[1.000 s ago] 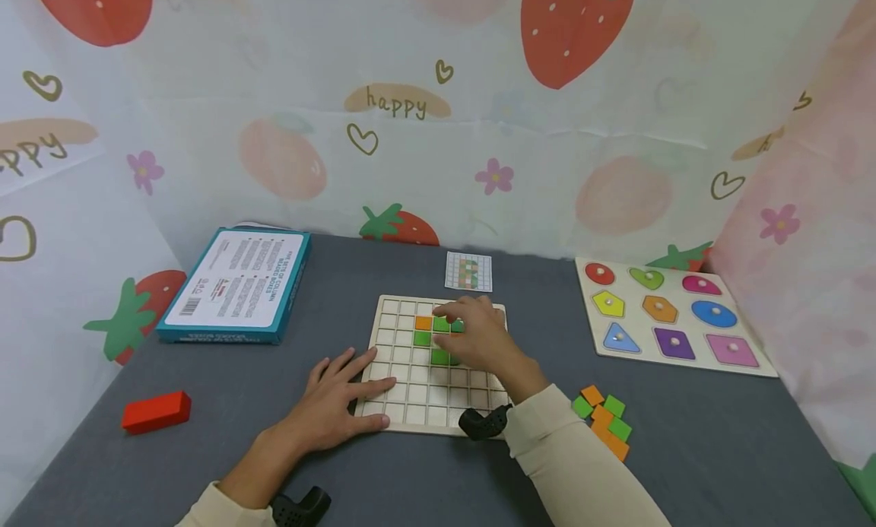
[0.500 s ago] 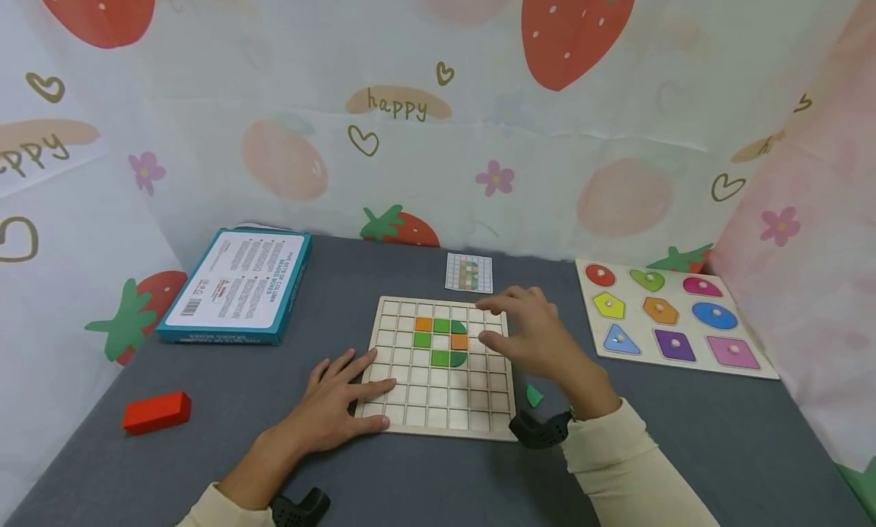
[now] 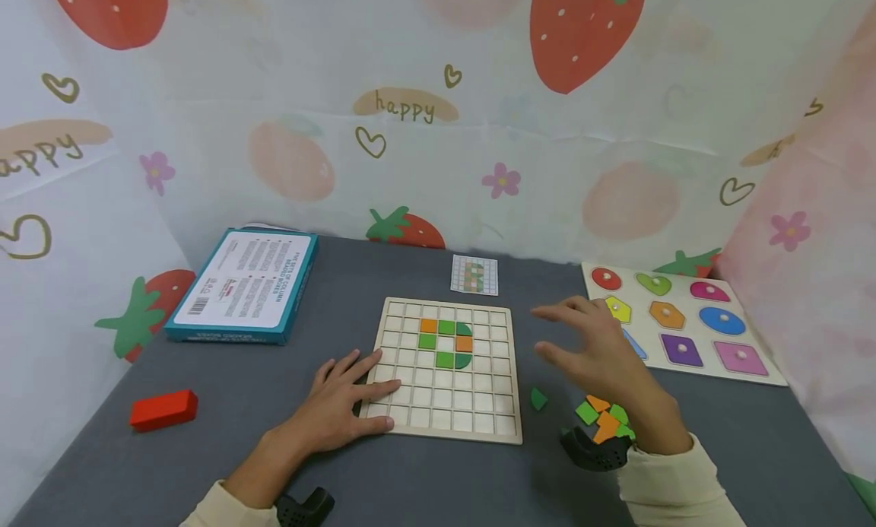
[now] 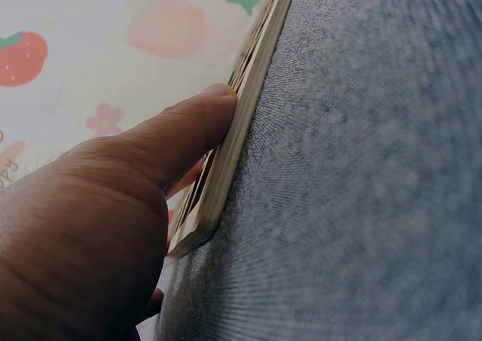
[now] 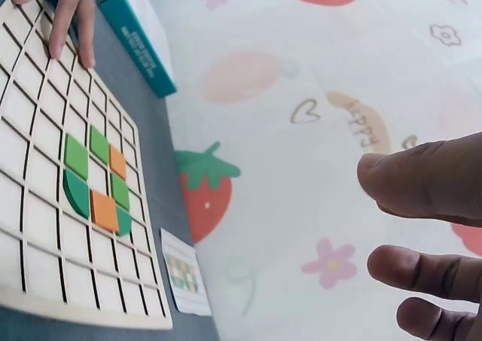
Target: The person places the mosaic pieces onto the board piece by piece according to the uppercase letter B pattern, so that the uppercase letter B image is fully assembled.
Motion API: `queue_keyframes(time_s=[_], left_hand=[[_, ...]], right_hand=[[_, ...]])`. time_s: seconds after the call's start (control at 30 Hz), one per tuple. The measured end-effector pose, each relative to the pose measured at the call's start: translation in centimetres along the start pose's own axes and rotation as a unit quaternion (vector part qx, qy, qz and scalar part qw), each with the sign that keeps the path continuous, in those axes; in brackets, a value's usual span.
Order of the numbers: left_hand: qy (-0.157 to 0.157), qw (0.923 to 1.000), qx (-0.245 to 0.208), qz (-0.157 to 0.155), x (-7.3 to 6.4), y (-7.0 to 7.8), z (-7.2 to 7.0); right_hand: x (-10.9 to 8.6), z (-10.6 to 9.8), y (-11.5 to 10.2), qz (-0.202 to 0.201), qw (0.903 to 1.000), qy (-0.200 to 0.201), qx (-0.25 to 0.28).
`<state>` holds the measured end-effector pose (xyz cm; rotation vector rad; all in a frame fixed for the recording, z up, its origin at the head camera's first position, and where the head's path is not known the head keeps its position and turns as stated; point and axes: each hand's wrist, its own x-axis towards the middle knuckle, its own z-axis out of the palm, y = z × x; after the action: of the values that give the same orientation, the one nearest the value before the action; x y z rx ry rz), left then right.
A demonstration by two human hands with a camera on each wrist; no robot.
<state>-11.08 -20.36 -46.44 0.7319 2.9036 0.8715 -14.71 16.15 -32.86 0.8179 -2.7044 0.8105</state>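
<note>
My left hand (image 3: 338, 405) rests with spread fingers on the left edge of a wooden grid board (image 3: 482, 405); the left wrist view shows its thumb (image 4: 203, 115) along the board's side. Toward the board's upper middle lies a ring of tiles around one bare square: green squares (image 3: 445, 360), orange squares (image 3: 464, 344) and dark green rounded-corner tiles (image 3: 463, 360) on the right. Nothing is in my right hand (image 3: 605, 352), which hovers right of the board with thumb and fingers apart. Below it lie a loose dark green tile (image 3: 538, 398) and several orange and green tiles (image 3: 587, 413), partly hidden by the wrist.
Behind the board lies a small pattern card (image 3: 474, 274). A teal and white box (image 3: 239, 284) stands back left, with a red block (image 3: 163, 411) in front. A knobbed shape puzzle (image 3: 712, 352) lies back right, partly behind my right hand. A printed curtain (image 3: 411, 162) encloses the table.
My right hand has moved right, off the tiles on the board, uncovering the upper right dark green tile and the loose one beside the board. My left hand stays put; the head view shifts slightly.
</note>
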Motion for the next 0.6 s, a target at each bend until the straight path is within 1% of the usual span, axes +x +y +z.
queue_keyframes(time_s=[0.13, 0.23, 0.47, 0.6], left_hand=[[0.001, 1.0000, 0.004, 0.000, 0.0, 0.0, 0.1], [0.003, 1.0000, 0.003, 0.002, 0.0, -0.1, 0.2], [0.009, 0.9999, 0.005, 0.002, 0.1, -0.2, 0.3], [0.007, 1.0000, 0.006, 0.000, 0.0, -0.2, 0.2]], right_hand=[[-1.1, -0.5, 1.2, -0.003, 1.0000, 0.000, -0.003], [-2.0, -0.7, 2.5, -0.001, 1.0000, -0.004, 0.008], [-4.2, -0.7, 5.9, 0.038, 0.9979, -0.028, 0.045], [-5.1, -0.4, 8.1, 0.067, 0.9943, -0.045, 0.069]])
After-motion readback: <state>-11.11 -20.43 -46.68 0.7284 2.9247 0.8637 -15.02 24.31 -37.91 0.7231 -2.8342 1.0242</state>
